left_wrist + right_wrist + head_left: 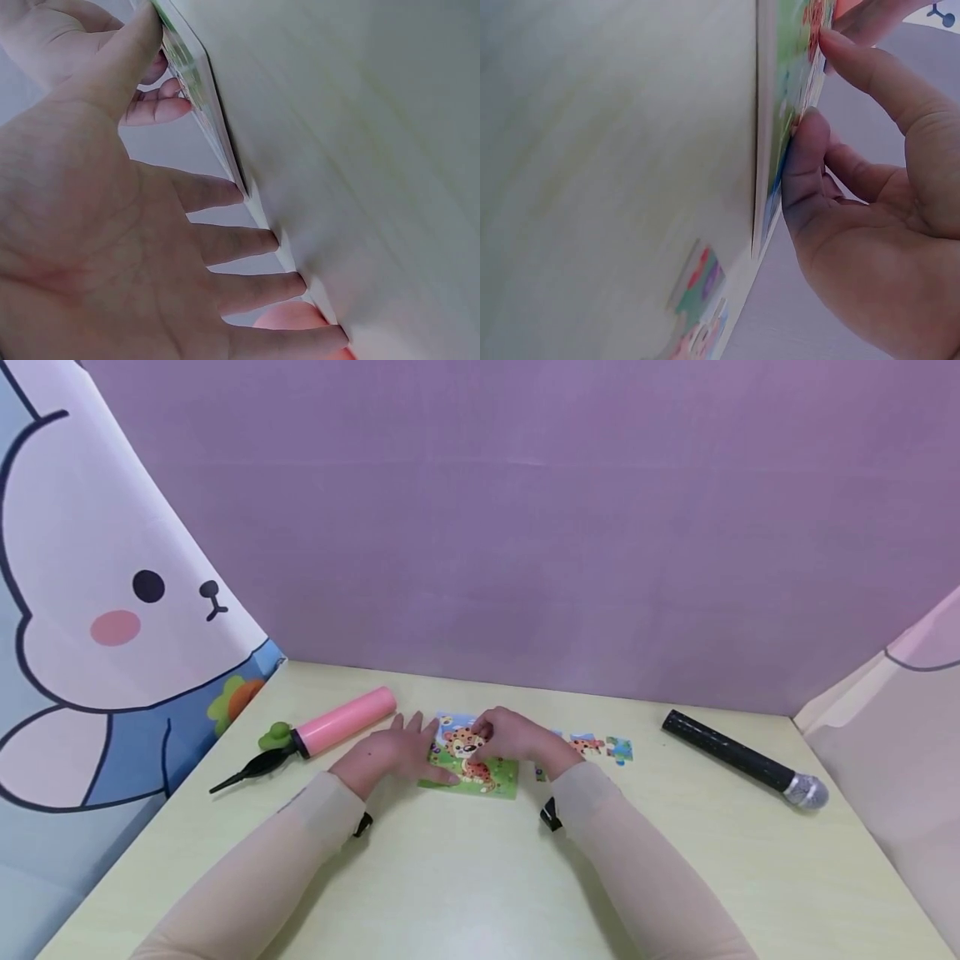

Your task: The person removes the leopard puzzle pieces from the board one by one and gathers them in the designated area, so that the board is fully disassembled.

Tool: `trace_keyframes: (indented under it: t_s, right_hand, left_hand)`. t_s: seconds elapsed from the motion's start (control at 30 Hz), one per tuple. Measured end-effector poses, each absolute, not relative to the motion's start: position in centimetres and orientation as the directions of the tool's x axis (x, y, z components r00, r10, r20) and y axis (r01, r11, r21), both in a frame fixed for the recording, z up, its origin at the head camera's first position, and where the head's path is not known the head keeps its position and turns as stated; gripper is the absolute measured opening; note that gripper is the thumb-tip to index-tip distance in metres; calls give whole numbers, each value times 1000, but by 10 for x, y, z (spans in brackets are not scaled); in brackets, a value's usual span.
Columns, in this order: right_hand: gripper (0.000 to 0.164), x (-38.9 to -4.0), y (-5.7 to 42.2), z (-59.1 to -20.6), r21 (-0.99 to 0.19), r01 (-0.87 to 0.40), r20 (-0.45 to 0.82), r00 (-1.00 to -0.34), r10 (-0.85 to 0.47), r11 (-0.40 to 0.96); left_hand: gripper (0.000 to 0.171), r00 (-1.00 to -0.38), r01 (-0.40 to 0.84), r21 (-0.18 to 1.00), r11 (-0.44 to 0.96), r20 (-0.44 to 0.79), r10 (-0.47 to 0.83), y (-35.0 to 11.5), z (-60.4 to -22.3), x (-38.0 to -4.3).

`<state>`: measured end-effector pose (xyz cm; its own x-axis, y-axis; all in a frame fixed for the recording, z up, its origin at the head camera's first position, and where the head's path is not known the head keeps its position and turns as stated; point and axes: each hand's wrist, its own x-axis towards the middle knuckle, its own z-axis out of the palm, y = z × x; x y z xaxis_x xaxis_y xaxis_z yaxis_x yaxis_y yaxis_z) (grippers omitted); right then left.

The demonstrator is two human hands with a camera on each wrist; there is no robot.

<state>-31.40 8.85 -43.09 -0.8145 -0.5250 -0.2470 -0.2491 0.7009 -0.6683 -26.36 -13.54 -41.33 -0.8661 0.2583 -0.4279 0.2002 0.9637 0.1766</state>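
Note:
A jigsaw puzzle board [498, 787] with a spotted cub on green grass lies flat on the table. My left hand [393, 752] rests at its left side, fingers straight and spread. In the left wrist view the thumb [139, 49] lies over the board's edge and the fingertips touch the tabletop. Over the picture, my right hand [513, 735] bends its fingers down. In the right wrist view its thumb and index finger touch the puzzle face with a gap between them, and no loose piece shows there. Loose puzzle pieces [587, 745] lie right of the board.
A pink balloon pump [348, 720] with a black nozzle lies on the left, beside a small green object [276, 737]. Far right lies a black microphone [738, 756] with a silver head. A purple cloth wall [525, 543] stands behind the table.

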Motion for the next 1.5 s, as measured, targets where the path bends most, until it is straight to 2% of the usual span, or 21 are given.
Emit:
trace_keyframes:
  t_s: [0.37, 0.73, 0.97, 1.5]
  right_hand:
    - [59, -318, 89, -434, -661, -241, -271, -806, -526, 710]
    - [54, -320, 89, -435, -683, -264, -241, -799, -551, 681]
    - [59, -318, 90, -435, -688, -255, -234, -809, -540, 680]
    - [56, -314, 94, -436, -739, -224, -226, -806, -547, 635]
  left_hand:
    - [124, -871, 210, 164, 964, -417, 260, -136, -418, -266]
    - [123, -869, 190, 179, 965, -428, 250, -134, -412, -263]
    - [123, -868, 194, 181, 964, -426, 254, -134, -414, -265]
    - [124, -865, 202, 168, 965, -431, 256, -135, -418, -270]
